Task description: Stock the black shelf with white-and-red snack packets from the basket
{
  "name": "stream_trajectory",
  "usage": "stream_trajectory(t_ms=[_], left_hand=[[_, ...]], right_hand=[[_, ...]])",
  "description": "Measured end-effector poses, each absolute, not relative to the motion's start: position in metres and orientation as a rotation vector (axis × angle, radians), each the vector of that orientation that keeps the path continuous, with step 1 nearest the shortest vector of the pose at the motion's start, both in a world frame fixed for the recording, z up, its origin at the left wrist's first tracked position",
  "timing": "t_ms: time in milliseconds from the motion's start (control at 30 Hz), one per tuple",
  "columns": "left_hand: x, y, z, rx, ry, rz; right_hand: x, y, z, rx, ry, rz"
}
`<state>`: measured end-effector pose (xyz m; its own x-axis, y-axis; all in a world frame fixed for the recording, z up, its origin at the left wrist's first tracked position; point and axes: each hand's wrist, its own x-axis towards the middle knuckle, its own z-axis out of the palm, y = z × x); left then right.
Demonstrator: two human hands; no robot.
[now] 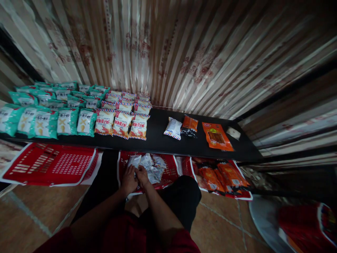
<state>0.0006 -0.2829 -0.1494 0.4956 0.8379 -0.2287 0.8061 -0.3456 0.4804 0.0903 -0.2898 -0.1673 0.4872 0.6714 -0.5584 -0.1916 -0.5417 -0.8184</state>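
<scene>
Over a red basket (171, 166) in front of my knees, my left hand (129, 181) and my right hand (143, 176) are close together. Both are closed on a small silvery-white snack bag (135, 160), partly covered by my fingers. More silvery snack bags (155, 171) lie loosely in that basket. On the black shelf (158, 142) above it, white snack bags with red print (121, 123) stand in rows. One more white bag (173, 128) lies apart, beside an orange and black packet (189, 125).
Teal snack bags (45, 123) stand in rows at the shelf's left. A flat orange packet (216, 136) and a white object (233, 133) lie at the right. Below are a red basket (71, 163) at left and orange packets (210, 178) in another basket. A curtain (168, 52) hangs behind.
</scene>
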Motion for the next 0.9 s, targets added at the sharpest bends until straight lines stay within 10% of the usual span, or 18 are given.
stream_trajectory(t_ms=[900], left_hand=[[-0.006, -0.285, -0.122, 2.515, 1.161, 0.372]], right_hand=[[0.096, -0.305, -0.129, -1.544, -0.097, 1.213]])
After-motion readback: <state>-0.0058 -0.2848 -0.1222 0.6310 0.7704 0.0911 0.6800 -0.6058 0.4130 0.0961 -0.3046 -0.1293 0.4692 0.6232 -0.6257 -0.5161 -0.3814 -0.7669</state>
